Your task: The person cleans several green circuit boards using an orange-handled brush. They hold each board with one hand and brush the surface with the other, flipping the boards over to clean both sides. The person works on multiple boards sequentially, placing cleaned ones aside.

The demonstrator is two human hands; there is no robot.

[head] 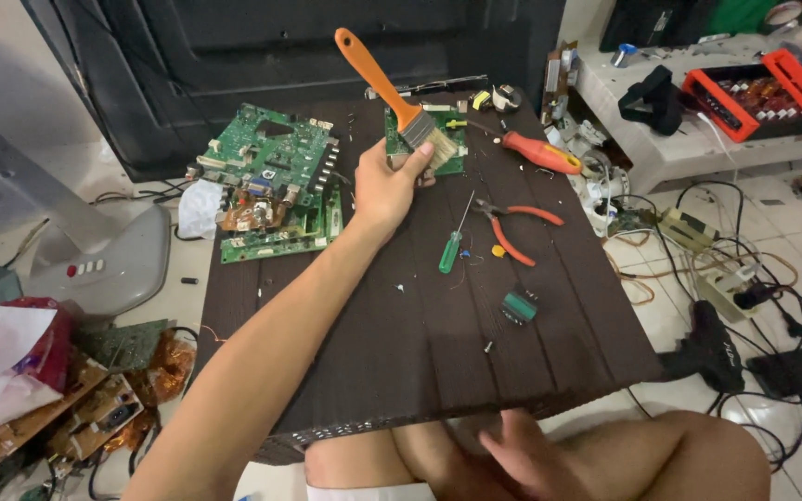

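Upper centre of the frame: left hand (387,186) stretched forward over a dark slatted table (420,353), fingers clamped around the ferrule of a paintbrush (399,97) — orange handle slanting up and left, pale bristles pointing down and right. Just behind the bristles, touching or nearly so: a small green circuit board (452,153), partly hidden by hand and brush. Left of the hand, near but apart: a pile of larger green circuit boards (276,181). Right of the hand: an orange-handled screwdriver (540,153), and below it orange-handled pliers (517,227). Just lower right of the wrist: a green-handled screwdriver (454,243) lying flat, with a small green component (518,306) farther toward the lower right. Bottom centre, below the table edge and well apart from the brush: right hand (522,455), resting on a bare leg, blurred — loosely curled, holding nothing visible. Upper right, on a pale bench: an orange and black tray (763,93). Tangled cables (754,288) on the tiled floor at right.
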